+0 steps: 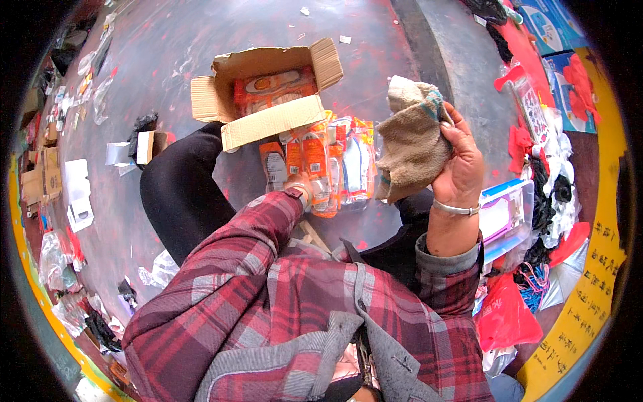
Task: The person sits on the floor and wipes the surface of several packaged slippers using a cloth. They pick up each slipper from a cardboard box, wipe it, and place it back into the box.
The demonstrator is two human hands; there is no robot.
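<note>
My right hand [459,157] is raised at the right, with thumb and fingers closed on a beige-brown cloth [415,151]. The cloth hangs bunched, and a bluish stripe shows near its top. Low in the middle, my left hand [299,182] is at the near end of an orange packet [315,151], its fingers curled and partly hidden. More flat orange-and-clear packets [355,161] lie beside it, some with pale insole-shaped pieces inside. Just behind them stands an open cardboard box [273,122], flaps spread, with similar orange packets [274,88] inside.
My bent left knee [177,194] is beside the box. A clear plastic bin with a blue rim [502,218] stands to the right of my right forearm. Red bags [509,315] and plastic wrapping line the right side. Small cartons [149,147] and scraps lie at the left.
</note>
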